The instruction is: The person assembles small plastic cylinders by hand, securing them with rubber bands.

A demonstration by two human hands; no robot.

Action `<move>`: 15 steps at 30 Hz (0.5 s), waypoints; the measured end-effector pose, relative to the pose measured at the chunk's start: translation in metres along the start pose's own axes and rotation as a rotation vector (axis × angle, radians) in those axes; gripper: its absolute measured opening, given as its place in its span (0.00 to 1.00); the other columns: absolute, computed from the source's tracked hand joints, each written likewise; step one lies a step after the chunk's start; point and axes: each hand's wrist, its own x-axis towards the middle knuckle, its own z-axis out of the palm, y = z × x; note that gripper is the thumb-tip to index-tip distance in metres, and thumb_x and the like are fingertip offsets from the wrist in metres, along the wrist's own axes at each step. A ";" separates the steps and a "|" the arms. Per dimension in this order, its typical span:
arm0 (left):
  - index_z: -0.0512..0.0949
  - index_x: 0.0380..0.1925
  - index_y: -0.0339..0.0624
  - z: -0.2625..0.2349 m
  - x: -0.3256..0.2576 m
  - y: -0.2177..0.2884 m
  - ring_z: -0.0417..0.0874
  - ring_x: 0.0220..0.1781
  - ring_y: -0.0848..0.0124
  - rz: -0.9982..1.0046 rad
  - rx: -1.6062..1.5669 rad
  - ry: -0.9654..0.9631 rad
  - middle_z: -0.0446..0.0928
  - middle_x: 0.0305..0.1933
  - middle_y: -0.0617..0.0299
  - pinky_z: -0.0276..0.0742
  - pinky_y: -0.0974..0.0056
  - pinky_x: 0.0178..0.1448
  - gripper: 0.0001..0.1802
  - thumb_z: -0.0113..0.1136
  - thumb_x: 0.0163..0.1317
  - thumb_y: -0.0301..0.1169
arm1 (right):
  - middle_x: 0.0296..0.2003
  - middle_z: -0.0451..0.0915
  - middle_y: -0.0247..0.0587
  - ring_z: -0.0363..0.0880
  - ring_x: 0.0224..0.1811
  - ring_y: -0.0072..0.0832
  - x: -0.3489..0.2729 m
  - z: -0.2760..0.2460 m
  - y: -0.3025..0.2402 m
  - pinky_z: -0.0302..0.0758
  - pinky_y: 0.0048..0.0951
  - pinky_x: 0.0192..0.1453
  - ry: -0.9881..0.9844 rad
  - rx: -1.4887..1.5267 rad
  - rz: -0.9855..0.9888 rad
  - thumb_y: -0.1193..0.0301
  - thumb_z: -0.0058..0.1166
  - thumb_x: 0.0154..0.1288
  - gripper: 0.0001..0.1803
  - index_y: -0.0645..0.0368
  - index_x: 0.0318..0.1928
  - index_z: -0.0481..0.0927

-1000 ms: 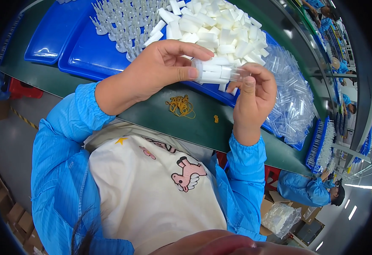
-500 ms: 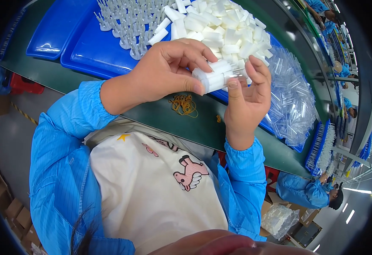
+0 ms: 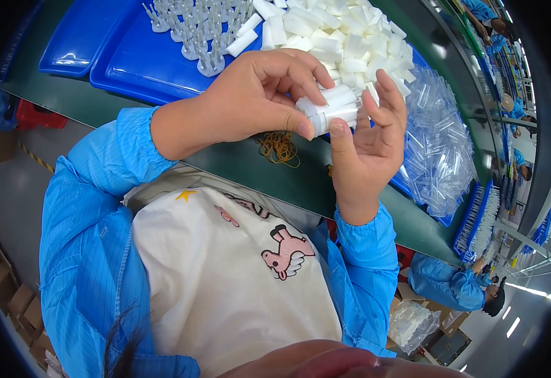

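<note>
My left hand [image 3: 250, 94] grips a small bundle of white foam-like pieces [image 3: 333, 110] by its base end, thumb at the front and fingers curled over the top. A clear plastic base shows partly under that thumb. At the bundle's other end my right hand [image 3: 376, 135] has its thumb on the front side and its index finger at the far side, the other fingers half curled. Behind the hands lies a heap of white pieces [image 3: 351, 41]. Clear pronged plastic bases [image 3: 209, 53] stand to its left. Below the left hand rest yellowish rubber bands [image 3: 280, 148].
A blue tray [image 3: 140, 66] stands on the green table [image 3: 219, 167], beside another blue tray [image 3: 77, 47] at far left. Clear plastic tubes [image 3: 436, 148] pile up on the right. Past them is a blue rack of slim parts [image 3: 477, 217]. A person in blue [image 3: 445, 283] works nearby.
The clear prongs that stuck out at the bundle's right end no longer show; white pieces reach the right thumb instead. Both hands have shifted slightly right in the view.
</note>
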 end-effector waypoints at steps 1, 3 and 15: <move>0.81 0.38 0.39 0.000 0.000 0.000 0.81 0.55 0.65 0.001 -0.022 0.000 0.72 0.58 0.52 0.85 0.65 0.55 0.17 0.77 0.47 0.20 | 0.67 0.59 0.57 0.63 0.71 0.43 0.000 0.001 -0.001 0.69 0.43 0.70 0.004 -0.003 -0.008 0.83 0.67 0.53 0.26 0.63 0.53 0.74; 0.81 0.37 0.39 0.001 0.000 0.000 0.82 0.55 0.64 -0.001 -0.044 0.002 0.72 0.58 0.52 0.85 0.65 0.55 0.17 0.77 0.47 0.20 | 0.68 0.58 0.58 0.63 0.71 0.44 -0.001 0.001 0.001 0.70 0.43 0.70 -0.004 0.016 -0.009 0.84 0.67 0.53 0.26 0.63 0.53 0.74; 0.81 0.37 0.39 -0.002 -0.002 -0.003 0.82 0.54 0.65 0.018 -0.030 -0.006 0.72 0.57 0.53 0.86 0.65 0.54 0.18 0.79 0.46 0.22 | 0.69 0.58 0.59 0.65 0.71 0.44 -0.003 0.008 0.006 0.71 0.42 0.70 -0.011 0.095 -0.009 0.84 0.66 0.53 0.27 0.63 0.54 0.73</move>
